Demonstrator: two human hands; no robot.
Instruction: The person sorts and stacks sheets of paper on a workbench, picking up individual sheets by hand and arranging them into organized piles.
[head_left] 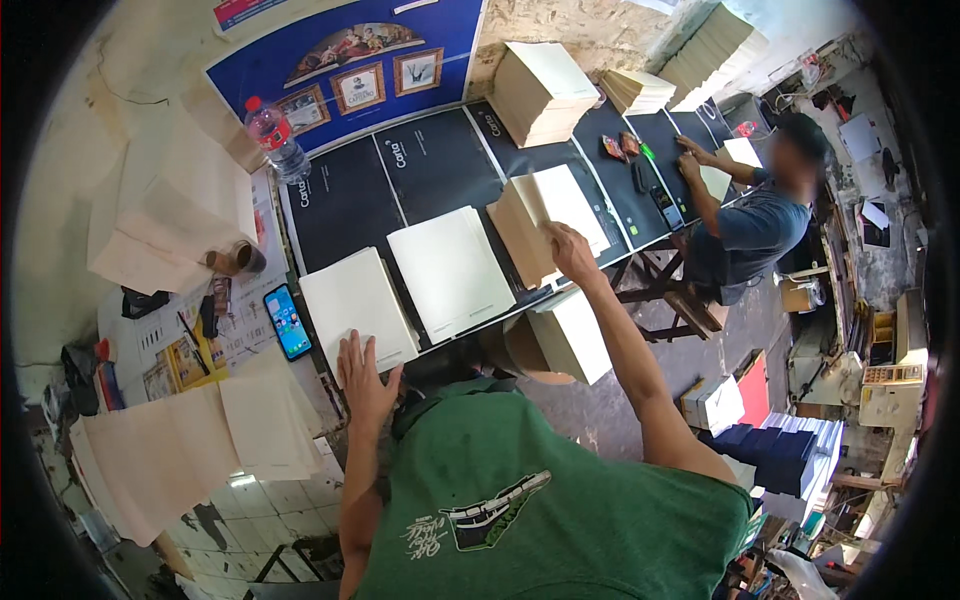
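My left hand (368, 385) rests with spread fingers on the near edge of the left stack of cream paper sheets (350, 300). My right hand (572, 254) pinches the edge of a paper sheet (530, 225) at the right stack (578, 208); the sheet stands tilted up, its shaded side toward the left. Between the two lies a middle stack of cream sheets (450, 265), which neither hand touches. All three stacks sit along the near edge of the dark-topped table (345, 195).
A plastic bottle with a red cap (275, 140) and a lit phone (288, 320) stand and lie at the left. A tall paper block (540, 95) sits at the back. On the right, a person (765, 210) sits working at the same table. More sheets (570, 335) are below the near edge.
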